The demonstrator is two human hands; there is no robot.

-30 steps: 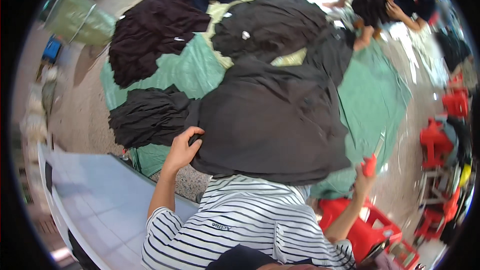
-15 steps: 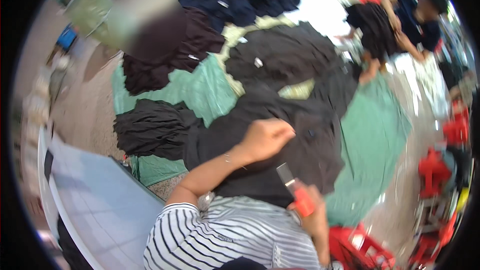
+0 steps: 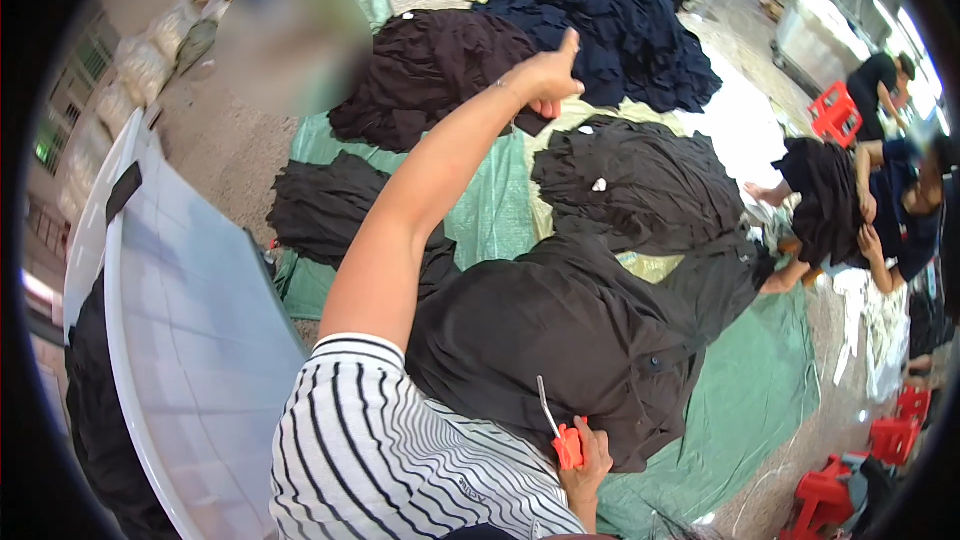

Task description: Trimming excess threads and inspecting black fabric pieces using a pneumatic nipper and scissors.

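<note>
While raised over the garment piles (image 3: 620, 190), left hand (image 3: 548, 75) fingers curled empty; right hand (image 3: 590, 455) clutching orange snips (image 3: 562, 440).

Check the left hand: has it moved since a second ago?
Yes. The left hand was at the near edge of the black garment on the lap; now it is stretched out forward, over the dark brown pile.

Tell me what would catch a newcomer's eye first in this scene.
First, the left hand, lifted high on an outstretched bare arm over heaps of dark garments spread on a green tarp. Next, the big black garment in front of the striped top, and low down the right hand gripping small orange snips. At the right edge, other people sit handling clothes beside red stools.
</note>
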